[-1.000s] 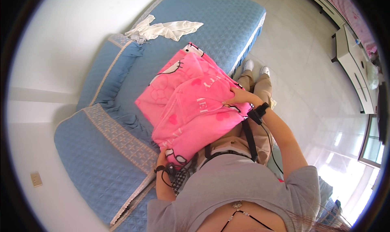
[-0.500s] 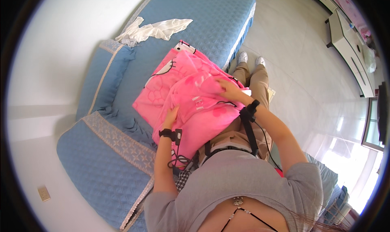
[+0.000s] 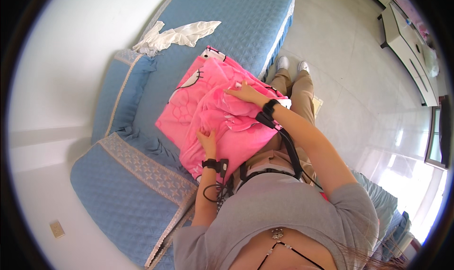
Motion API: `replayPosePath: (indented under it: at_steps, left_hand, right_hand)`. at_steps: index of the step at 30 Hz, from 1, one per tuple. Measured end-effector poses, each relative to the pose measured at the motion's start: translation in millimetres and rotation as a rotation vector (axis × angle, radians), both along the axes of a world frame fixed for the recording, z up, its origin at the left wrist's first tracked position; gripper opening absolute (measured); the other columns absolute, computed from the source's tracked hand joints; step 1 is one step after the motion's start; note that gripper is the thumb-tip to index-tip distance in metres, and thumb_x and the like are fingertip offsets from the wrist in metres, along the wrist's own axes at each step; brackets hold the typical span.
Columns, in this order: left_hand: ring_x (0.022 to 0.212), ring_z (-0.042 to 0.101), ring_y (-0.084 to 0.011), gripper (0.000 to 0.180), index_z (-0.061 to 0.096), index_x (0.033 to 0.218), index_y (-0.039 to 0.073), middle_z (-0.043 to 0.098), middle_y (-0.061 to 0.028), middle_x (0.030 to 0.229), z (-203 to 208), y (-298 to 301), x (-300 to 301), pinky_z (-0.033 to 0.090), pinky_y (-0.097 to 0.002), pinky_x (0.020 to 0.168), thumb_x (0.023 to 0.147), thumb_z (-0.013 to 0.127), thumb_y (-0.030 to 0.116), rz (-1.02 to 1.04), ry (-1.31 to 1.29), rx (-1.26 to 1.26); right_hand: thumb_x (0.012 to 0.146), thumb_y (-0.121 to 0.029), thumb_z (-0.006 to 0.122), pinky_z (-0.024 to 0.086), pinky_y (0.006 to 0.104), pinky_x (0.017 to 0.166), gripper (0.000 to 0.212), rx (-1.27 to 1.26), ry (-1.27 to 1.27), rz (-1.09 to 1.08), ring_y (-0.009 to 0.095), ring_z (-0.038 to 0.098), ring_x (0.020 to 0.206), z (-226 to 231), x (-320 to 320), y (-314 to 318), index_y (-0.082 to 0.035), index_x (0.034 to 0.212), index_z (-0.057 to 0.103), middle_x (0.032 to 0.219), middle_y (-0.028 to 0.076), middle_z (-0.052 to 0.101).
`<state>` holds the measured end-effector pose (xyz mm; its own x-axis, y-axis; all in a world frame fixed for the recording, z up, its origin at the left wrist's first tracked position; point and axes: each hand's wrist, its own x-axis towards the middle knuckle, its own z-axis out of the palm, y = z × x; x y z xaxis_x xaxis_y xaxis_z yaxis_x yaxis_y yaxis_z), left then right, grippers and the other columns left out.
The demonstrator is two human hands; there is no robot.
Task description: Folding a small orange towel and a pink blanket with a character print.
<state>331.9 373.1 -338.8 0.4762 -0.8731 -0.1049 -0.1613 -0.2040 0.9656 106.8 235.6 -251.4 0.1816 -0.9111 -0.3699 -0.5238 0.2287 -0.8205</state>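
A pink plush blanket (image 3: pixel 182 110) with white cartoon shapes and black outlines lies loosely folded in front of me, partly over my lap. Bunched pink layers are heaped on its middle. My right hand (image 3: pixel 247 93) rests on this heap, its fingers stretched to the left and the thumb apart. Nearer to me and further left, my left hand (image 3: pixel 206 140) touches the blanket with its fingers loosely bent and spread. Some fingertips are hard to make out against the folds.
Under the blanket is a blue quilted sofa (image 3: pixel 246 19) with lace-trimmed edges. A crumpled white cloth (image 3: pixel 182 36) lies at its far left. Pale floor tiles (image 3: pixel 350 85) stretch to the right, with a white cabinet (image 3: pixel 409 57) beyond. Black straps and a cable hang at my wrists.
My right hand has moved left across the bunched layers and its fingers have spread. My left hand has shifted slightly to the right. The heap of folds has changed shape.
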Motion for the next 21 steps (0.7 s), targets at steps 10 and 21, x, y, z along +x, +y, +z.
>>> replayPosePath:
  at_steps: [10, 21]
  left_hand:
    - [0.089, 0.055, -0.0206, 0.043, 0.047, 0.111, -0.003, 0.054, -0.0154, 0.097, -2, 21, 11, 0.046, -0.0281, 0.076, 0.078, 0.062, 0.021, -0.234, 0.41, 0.49]
    - [0.088, 0.058, -0.0249, 0.034, 0.047, 0.106, 0.001, 0.058, -0.0106, 0.093, 113, 52, 28, 0.048, -0.0283, 0.072, 0.079, 0.056, 0.019, -0.488, -0.271, -0.112]
  right_hand:
    - [0.068, -0.027, 0.067, 0.043, 0.0423, 0.08, 0.065, -0.068, 0.07, 0.202, 0.034, 0.055, 0.091, 5, 42, -10, 0.004, 0.118, 0.041, 0.104, 0.024, 0.054]
    - [0.07, -0.01, 0.055, 0.041, 0.0386, 0.075, 0.034, -0.901, -0.128, 1.09, 0.03, 0.052, 0.09, 16, 46, 104, -0.014, 0.104, 0.058, 0.101, 0.008, 0.055]
